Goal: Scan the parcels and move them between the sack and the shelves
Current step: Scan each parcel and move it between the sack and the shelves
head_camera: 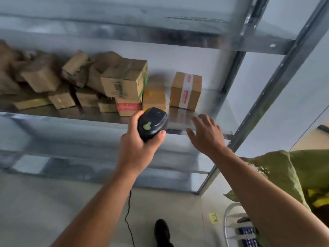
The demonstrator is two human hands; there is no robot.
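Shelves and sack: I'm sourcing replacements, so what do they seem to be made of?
The shelves look like galvanised sheet steel: grey, with a dull sheen that mirrors the taped parcel. The sack looks like woven plastic fabric, olive green and matt, frayed at its rim; blur leaves the weave unsure.

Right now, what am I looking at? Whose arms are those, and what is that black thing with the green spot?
There is no machine here. The camera sits on a person's head and looks down, so you see their own two arms. The left hand grips a black scanner, a tool for reading parcel labels. The right hand is open with its fingers spread. It reaches toward the metal shelf and holds nothing. On that shelf lies a heap of brown cardboard parcels, with a taped box at the right end. The green sack is low on the right.
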